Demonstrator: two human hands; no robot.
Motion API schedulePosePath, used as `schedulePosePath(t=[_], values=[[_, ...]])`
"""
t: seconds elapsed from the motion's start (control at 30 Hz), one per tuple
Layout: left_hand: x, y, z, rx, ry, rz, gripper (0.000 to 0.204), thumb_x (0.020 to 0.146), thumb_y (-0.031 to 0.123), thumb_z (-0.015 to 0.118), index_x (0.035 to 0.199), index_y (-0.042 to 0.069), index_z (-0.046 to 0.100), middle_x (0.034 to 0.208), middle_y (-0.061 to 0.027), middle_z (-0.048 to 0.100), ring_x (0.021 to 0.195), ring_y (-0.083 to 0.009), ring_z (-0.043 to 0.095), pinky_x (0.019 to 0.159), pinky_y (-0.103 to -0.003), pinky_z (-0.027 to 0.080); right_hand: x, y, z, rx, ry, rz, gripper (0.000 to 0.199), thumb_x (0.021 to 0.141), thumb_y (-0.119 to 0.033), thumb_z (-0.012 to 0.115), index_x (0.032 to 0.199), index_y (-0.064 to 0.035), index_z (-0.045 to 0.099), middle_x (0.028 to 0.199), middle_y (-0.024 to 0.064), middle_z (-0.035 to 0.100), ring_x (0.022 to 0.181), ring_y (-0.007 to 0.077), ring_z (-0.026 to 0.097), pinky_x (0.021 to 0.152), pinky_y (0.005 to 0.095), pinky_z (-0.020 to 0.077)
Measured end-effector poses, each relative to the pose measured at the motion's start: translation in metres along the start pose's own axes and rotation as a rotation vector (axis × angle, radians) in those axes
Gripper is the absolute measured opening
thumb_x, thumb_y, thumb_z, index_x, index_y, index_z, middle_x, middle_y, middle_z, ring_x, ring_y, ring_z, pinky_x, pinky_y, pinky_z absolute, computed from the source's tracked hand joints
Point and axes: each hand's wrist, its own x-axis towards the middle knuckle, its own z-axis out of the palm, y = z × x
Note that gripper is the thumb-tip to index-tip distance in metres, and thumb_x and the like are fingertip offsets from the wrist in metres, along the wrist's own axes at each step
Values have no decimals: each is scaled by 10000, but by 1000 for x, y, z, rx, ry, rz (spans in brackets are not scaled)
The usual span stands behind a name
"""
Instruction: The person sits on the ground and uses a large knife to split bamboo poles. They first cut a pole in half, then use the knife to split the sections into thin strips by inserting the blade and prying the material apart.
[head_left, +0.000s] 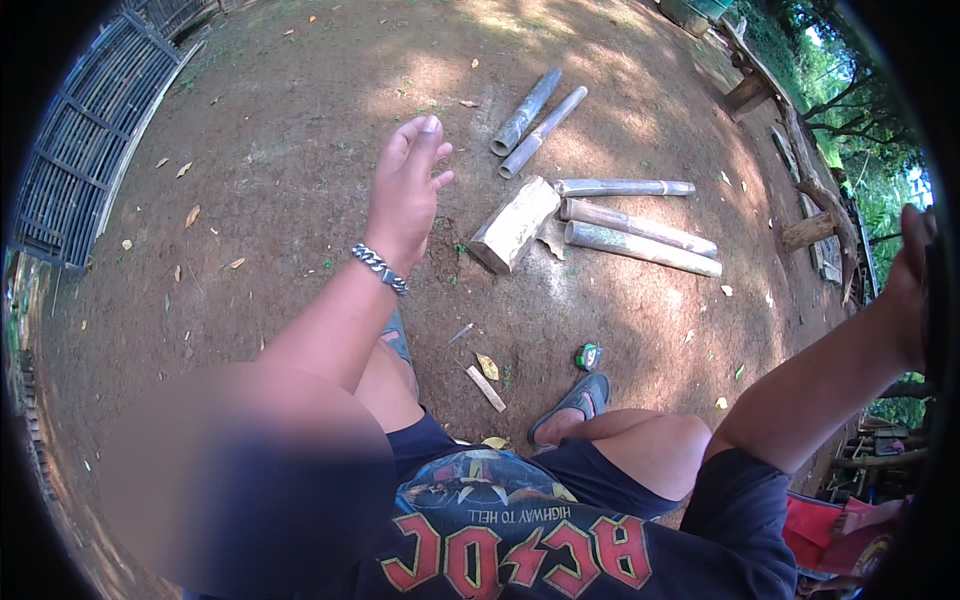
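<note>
Wood, squared into a block (515, 225), lies on the dirt ground (280, 180) right of the left hand (405, 185), its long axis slanting from lower left to upper right. Two bamboo tubes (527, 112) beyond slant likewise; three other tubes (640, 229) point rightward. The left hand is empty, fingers loosely parted; the right hand (910, 265), partly cut off, I cannot tell.
</note>
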Motion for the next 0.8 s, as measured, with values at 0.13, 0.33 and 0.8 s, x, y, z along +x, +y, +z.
schedulePosePath(t=[0.13,0.33,0.8], values=[[-4,-1,9,-14,-15,4,705,1013,461,547,1477,-24,331,1469,-202,421,1328,-308,475,1048,-444,435,-244,123,3,-229,-163,547,500,1012,-516,449,1093,-29,524,681,50,490,503,180,503,450,324,408],[-6,-5,7,2,-14,8,701,1009,471,548,1466,-21,347,1472,-201,417,1324,-315,476,1048,-449,433,-259,123,24,93,-62,1163,613,970,-653,446,1124,-61,477,727,88,544,566,209,542,473,398,478],[-10,2,5,-31,0,3,715,1007,464,556,1475,-25,327,1461,-201,425,1321,-308,481,1039,-441,439,-49,36,-6,291,14,391,570,908,-657,448,921,-92,521,715,40,495,627,212,532,643,412,486]])
